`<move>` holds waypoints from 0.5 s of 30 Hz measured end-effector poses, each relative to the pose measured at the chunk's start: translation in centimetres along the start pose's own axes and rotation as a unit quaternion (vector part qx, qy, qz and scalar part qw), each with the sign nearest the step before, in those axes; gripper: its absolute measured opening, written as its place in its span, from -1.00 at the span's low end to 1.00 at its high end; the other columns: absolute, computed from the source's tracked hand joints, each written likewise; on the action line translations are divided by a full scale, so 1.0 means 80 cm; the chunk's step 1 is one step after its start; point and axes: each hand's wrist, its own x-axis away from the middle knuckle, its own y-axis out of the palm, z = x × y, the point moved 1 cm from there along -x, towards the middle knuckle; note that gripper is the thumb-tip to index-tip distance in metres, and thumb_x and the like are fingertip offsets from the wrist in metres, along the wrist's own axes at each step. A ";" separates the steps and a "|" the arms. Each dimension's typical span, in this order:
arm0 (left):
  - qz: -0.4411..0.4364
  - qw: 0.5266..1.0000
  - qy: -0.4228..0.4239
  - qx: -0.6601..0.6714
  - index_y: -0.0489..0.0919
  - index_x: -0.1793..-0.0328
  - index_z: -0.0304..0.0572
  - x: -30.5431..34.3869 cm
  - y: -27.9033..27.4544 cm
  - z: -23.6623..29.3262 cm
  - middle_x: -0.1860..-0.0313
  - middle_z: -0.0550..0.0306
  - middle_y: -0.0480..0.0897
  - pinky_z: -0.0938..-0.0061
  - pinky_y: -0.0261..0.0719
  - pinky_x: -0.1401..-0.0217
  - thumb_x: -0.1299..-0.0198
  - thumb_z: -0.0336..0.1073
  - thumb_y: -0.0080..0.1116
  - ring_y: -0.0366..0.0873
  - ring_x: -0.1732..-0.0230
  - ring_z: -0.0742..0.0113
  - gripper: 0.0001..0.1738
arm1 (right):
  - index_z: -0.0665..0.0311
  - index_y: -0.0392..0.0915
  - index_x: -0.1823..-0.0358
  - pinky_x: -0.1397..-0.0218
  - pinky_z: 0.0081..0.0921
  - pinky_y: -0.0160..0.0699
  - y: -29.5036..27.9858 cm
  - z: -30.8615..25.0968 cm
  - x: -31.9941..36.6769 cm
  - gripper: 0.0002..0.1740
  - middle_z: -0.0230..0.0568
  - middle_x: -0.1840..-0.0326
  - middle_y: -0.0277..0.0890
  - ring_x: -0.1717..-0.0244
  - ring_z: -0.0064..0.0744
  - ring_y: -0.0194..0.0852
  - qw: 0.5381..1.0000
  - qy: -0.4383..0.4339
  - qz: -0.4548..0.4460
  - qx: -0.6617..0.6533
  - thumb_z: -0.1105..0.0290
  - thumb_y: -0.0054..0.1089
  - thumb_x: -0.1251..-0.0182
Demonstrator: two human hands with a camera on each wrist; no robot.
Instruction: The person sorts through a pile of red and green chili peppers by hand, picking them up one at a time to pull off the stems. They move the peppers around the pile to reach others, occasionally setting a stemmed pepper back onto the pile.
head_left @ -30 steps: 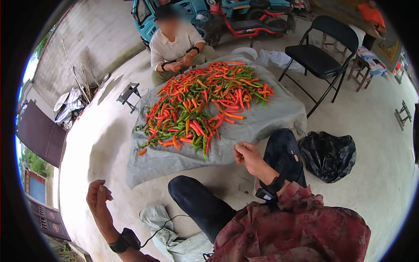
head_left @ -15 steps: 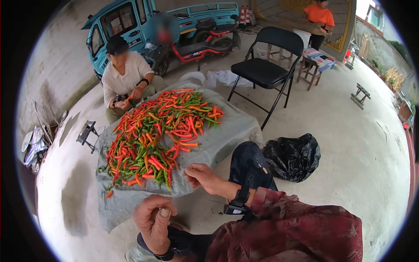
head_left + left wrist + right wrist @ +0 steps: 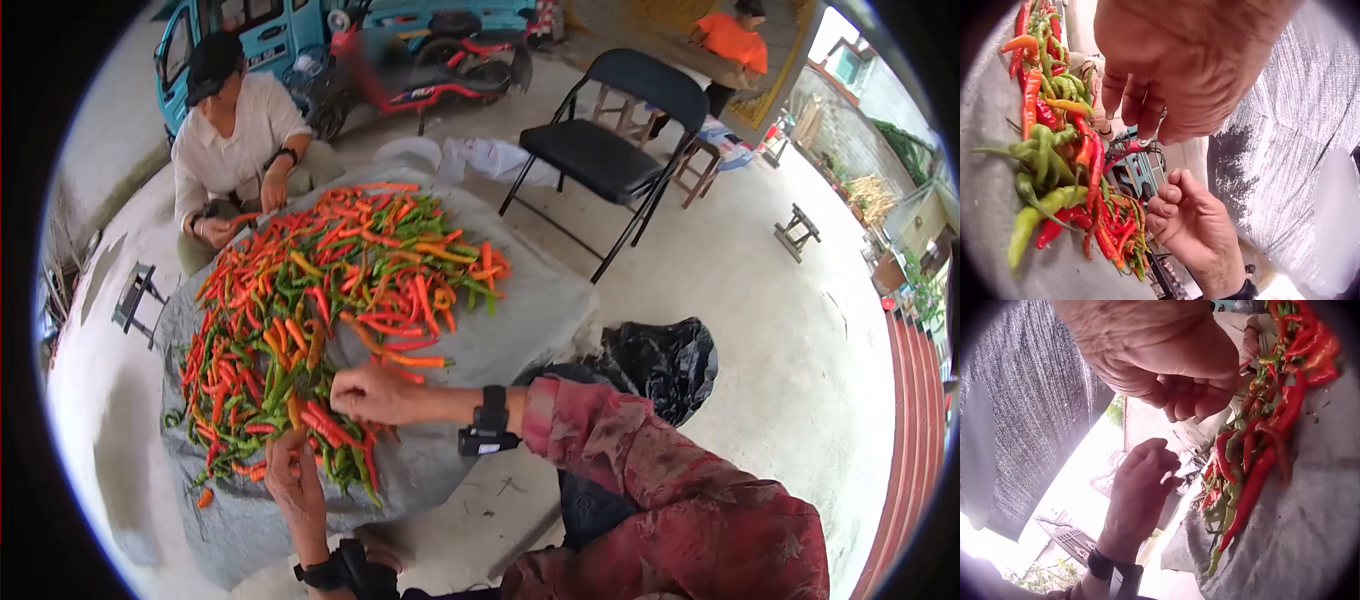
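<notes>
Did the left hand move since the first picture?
Yes, the left hand moved inward: in the head view it was beside the grey sheet and now reaches over it toward the chili pile.

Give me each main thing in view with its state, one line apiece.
Chili peppers: heaped loose
Grey sheet: spread, creased
Left grip: loosely curled, nothing visibly held
Right grip: loosely curled, nothing visibly held
Folding chair: unfolded, upright
Black bag: crumpled, on the floor
Red scooter: upright
Low stool: upright

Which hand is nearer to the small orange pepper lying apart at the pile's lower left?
Left. In the head view, the left hand is just right of the small orange pepper; the right hand is farther right and higher.
</notes>
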 end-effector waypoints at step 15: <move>0.019 0.985 -0.119 0.124 0.57 0.07 -0.34 -0.011 0.036 -0.017 0.40 0.26 0.59 0.67 0.44 0.27 -0.26 -0.46 0.12 0.45 0.37 0.60 -0.84 | 0.38 0.49 0.19 0.28 -0.47 0.49 -0.020 0.014 -0.024 -0.77 -0.21 0.32 0.57 0.32 -0.47 0.53 0.982 0.055 -0.035 0.180 0.33 0.18 -0.31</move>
